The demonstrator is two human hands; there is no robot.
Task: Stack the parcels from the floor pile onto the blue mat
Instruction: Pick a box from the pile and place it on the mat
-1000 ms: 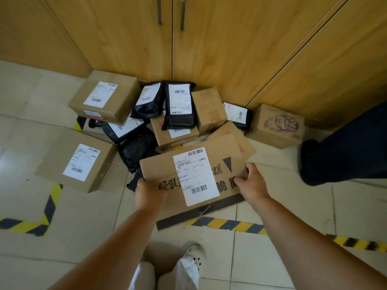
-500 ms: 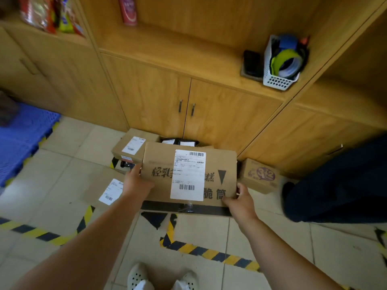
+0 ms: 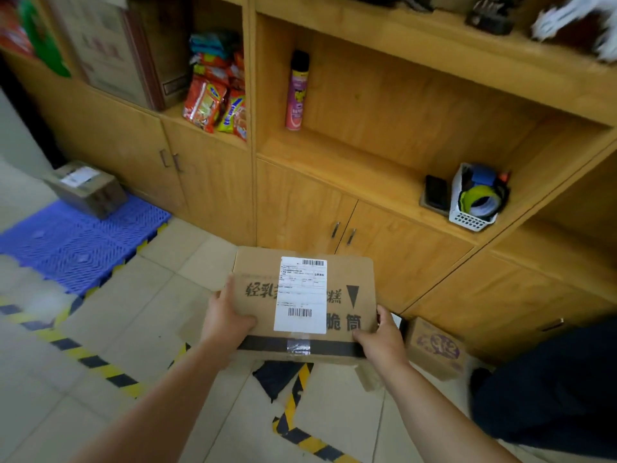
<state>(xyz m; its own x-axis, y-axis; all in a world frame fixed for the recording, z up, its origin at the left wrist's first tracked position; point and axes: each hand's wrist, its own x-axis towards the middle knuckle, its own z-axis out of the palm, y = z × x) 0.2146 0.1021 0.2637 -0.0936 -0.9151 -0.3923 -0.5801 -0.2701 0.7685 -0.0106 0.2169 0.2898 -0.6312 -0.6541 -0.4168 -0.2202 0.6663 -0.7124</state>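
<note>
parcel [image 3: 305, 297] gripped between both hands' fingers [image 3: 230, 289].

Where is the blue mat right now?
In the head view the blue mat lies on the floor at the left, against the wooden cabinet, with one cardboard parcel on its far corner.

Even indoor light, blurred edges
</note>
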